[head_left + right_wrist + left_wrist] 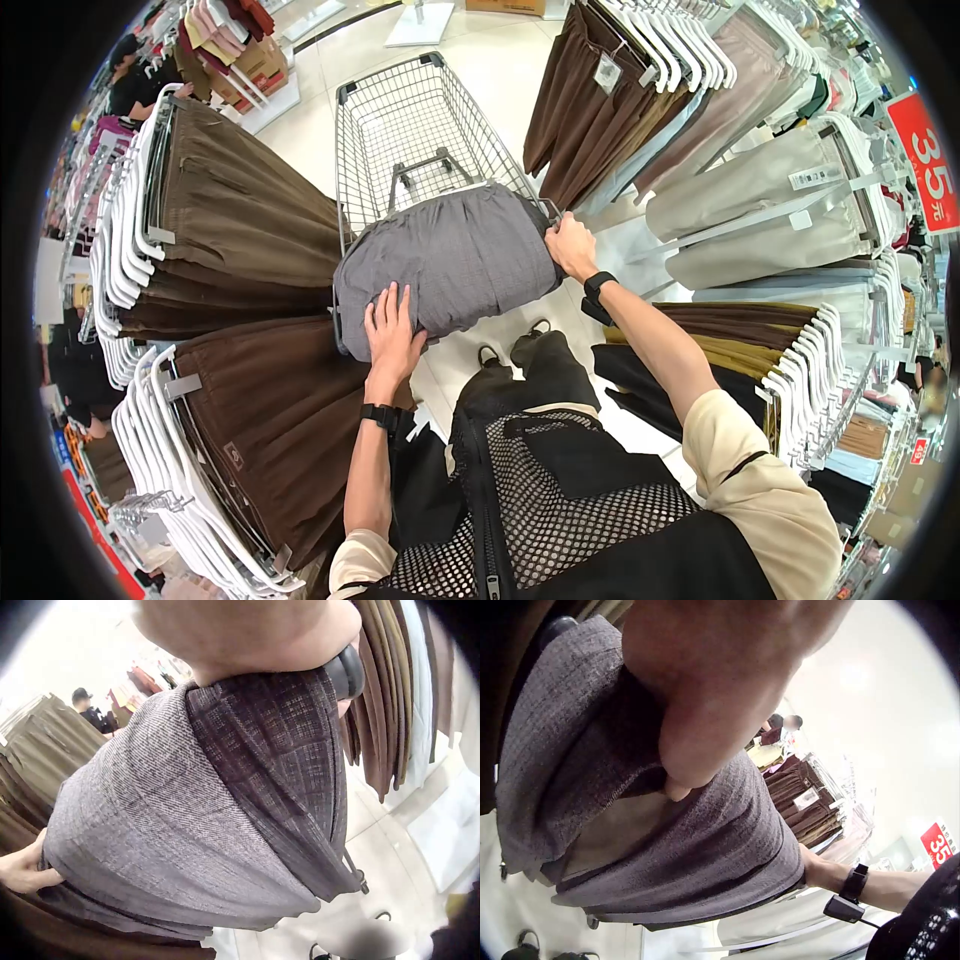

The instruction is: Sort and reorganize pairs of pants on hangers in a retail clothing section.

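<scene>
Grey folded fabric (460, 255) lies draped across the near end of a metal shopping cart (400, 120), covering its handle. My left hand (393, 335) rests on the fabric's left part with fingers spread. At the right end, my right hand (572, 247) has its fingers curled round the cart's corner beside the cloth. In the left wrist view the thumb side of the left hand (720, 690) lies against the grey cloth (705, 855). The right wrist view shows the right hand (255, 637) over a darker, checked layer (270, 742), by a black handle end (349, 673).
Racks of brown trousers (250, 200) on white hangers (125, 240) stand close on the left. More racks with brown and pale grey garments (760, 210) line the right. A red price sign (922, 165) hangs at far right. Pale tiled floor (310, 100) lies around the cart's front.
</scene>
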Available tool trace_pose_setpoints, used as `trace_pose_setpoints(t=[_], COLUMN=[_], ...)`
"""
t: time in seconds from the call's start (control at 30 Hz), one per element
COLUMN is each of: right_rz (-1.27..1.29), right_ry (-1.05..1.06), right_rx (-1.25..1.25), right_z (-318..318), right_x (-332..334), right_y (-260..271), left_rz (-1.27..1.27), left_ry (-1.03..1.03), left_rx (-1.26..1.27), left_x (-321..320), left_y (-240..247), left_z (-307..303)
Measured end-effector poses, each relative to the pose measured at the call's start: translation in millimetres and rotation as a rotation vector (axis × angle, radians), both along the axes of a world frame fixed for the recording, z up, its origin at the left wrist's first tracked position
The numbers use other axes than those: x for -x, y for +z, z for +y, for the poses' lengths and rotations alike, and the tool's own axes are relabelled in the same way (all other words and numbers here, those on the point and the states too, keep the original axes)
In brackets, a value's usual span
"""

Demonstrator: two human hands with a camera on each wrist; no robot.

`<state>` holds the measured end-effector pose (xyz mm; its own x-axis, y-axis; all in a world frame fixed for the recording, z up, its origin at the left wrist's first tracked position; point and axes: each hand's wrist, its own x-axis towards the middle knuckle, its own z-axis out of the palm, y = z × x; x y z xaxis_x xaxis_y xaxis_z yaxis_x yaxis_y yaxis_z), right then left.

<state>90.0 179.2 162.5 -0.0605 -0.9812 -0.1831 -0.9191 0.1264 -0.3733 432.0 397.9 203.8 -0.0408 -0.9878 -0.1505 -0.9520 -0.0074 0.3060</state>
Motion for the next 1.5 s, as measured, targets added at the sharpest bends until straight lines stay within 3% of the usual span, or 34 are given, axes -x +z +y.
trace_pose_setpoints(t=[1.13,1.17,1.27,1.3,1.4,1.43,1.5], right_rz=[-0.087,-0.119,-0.158,-0.187,-0.255,-0.294,-0.359], right_ry=[-0.052,-0.069,-0.006,-0.013,0.172,0.252,0.39], right_rx=[-0.051,-0.192,0.026,-0.052,0.243,0.313,0.174], right_z=[10.1,6.9,10.4,7.0,-15.1,-30.8,-64.3], right_x=[5.2,5.7,2.5,4.2,7.0,-4.2,-33.5], right_y=[12.1,20.7,10.3,3.1,-13.8,3.4,46.3], left_rz=[-0.006,-0.002,-0.014,-0.012,0.008,0.005,0.003], left_ry=[0.087,0.098,0.129,0.132,0.138,0.141,0.143], left_rx=[-0.047,-0.051,-0.088,-0.111,-0.108,-0.11,-0.125], left_x=[19.7,20.5,19.5,21.8,19.2,17.9,17.5], left_y=[10.0,10.5,16.3,18.6,21.8,22.9,25.7], left_z=[4.1,3.0,-3.2,-3.2,-8.1,-10.5,-12.5])
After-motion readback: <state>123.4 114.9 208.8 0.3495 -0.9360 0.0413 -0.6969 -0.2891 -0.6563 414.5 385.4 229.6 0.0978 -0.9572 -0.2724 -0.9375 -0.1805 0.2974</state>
